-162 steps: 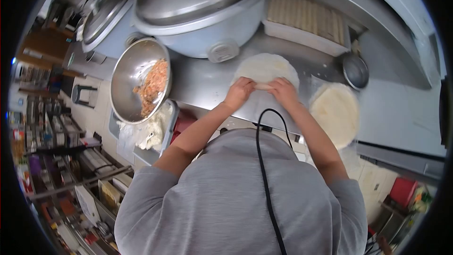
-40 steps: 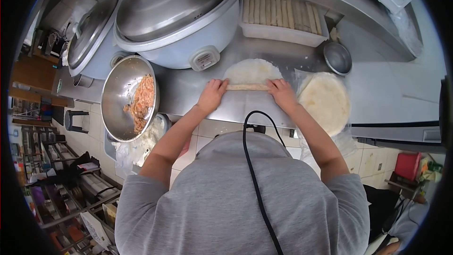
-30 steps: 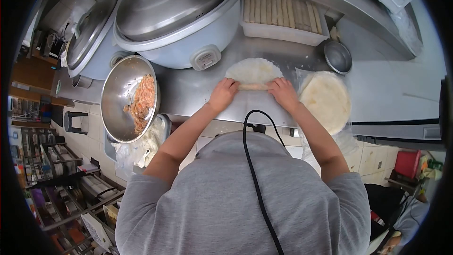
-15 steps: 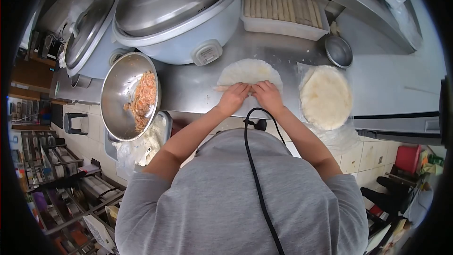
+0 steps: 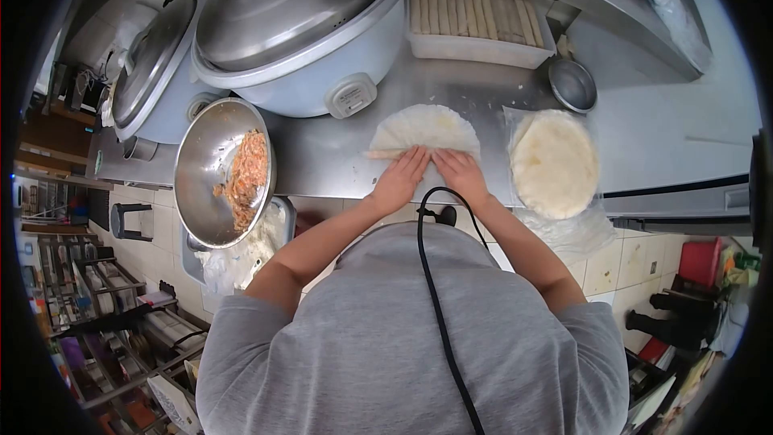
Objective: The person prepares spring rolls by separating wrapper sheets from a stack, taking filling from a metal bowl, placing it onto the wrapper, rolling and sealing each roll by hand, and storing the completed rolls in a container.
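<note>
A thin round spring roll wrapper [image 5: 427,125] lies on the steel counter in front of me, its near edge folded over into a narrow roll [image 5: 382,155]. My left hand [image 5: 400,180] rests on the left part of this roll, fingers stretched out and pointing away from me. Beside it, my right hand [image 5: 461,176] lies on the right part with its fingers also extended. Both thumbs are close together near the middle. The filling inside the roll is hidden. To the right sits a stack of round wrappers [image 5: 555,165] on clear plastic.
A steel bowl [image 5: 193,163] of orange-pink filling [image 5: 248,169] stands at the left, above a tub [image 5: 192,262] with plastic. Large rice cookers [image 5: 298,72] line the back left. A white container [image 5: 483,48] of finished rolls and a small metal bowl [image 5: 572,84] stand behind.
My fingers were curled over the roll and now lie straighter and flatter on it. The whole view has shifted slightly.
</note>
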### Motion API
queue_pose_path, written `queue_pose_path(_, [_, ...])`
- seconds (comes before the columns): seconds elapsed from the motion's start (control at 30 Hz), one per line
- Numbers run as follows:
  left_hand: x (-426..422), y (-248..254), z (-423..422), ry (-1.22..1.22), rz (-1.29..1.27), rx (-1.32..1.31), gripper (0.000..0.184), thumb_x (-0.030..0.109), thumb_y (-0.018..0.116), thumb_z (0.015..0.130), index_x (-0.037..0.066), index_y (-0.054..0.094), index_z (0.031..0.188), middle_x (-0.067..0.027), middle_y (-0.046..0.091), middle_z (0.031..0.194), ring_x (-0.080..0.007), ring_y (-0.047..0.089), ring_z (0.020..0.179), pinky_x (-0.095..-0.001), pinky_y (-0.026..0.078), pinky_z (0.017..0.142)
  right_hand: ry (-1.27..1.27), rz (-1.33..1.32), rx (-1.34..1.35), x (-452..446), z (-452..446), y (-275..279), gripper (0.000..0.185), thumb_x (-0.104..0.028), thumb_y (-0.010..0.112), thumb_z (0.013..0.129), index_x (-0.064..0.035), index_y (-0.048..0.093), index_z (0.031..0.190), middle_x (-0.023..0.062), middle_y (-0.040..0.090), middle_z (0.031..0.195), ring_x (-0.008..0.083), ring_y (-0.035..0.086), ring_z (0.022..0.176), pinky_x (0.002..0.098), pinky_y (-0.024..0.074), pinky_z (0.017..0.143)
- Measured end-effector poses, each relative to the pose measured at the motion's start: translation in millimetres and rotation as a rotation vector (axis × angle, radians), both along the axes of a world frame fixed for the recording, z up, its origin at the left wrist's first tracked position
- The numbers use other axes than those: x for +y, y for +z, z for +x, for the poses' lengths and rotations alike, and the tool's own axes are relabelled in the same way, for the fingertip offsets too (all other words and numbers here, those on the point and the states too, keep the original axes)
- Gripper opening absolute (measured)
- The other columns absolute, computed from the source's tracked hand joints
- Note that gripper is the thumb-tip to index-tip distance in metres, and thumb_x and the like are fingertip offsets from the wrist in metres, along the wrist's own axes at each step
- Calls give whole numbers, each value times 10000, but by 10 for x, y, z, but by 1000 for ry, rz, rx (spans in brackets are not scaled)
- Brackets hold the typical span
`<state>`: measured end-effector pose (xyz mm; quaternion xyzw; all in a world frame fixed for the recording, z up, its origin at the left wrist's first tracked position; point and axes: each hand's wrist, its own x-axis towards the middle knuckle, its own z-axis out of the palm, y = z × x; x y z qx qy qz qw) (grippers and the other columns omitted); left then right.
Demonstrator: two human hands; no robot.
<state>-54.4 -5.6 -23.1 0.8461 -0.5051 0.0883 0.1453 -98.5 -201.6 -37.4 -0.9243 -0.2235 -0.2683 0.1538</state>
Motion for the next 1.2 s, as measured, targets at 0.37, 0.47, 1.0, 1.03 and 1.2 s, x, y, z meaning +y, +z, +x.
queue_pose_path(0.37, [250, 61, 542, 195, 42, 71, 455, 174, 550, 819, -25, 477, 1222, -137, 504, 1019, -295, 472, 941, -397, 393, 831, -161, -224, 253, -405, 261, 163, 464, -268, 596, 806, -99, 514, 1230, 36, 544, 1031, 203, 477, 1033, 373, 332, 928])
queue_pose_path(0.47, [289, 219, 413, 293, 37, 96, 477, 187, 558, 816, -33, 471, 1230, -182, 502, 1121, -327, 470, 1013, -416, 385, 880, -222, -135, 178, -434, 136, 327, 431, -208, 576, 793, -96, 539, 1208, 29, 559, 1071, 199, 487, 1062, 371, 343, 935])
queue_pose_path(1.0, [-348, 1, 818, 115, -252, 197, 419, 151, 644, 762, 10, 551, 1145, -127, 543, 1137, -305, 500, 1065, -390, 418, 910, -120, -86, 372, -444, 644, 298, 278, -138, 552, 773, -96, 602, 1043, 24, 582, 1056, 206, 511, 1028, 342, 392, 869])
queue_pose_path(1.03, [-336, -10, 809, 109, -252, 197, 419, 151, 644, 762, 10, 551, 1145, -127, 543, 1137, -305, 500, 1065, -390, 418, 910, -120, -103, 333, -455, 647, 200, 284, -154, 574, 765, -100, 604, 1042, 24, 577, 1030, 207, 510, 1018, 348, 392, 863])
queue_pose_path(1.2, [-233, -72, 525, 98, -347, 182, 325, 85, 664, 737, 20, 606, 1049, -126, 576, 973, -305, 526, 904, -385, 447, 794, -161, -249, 186, -439, 407, -35, 323, -211, 638, 751, -109, 626, 1057, 22, 572, 935, 200, 524, 956, 356, 407, 807])
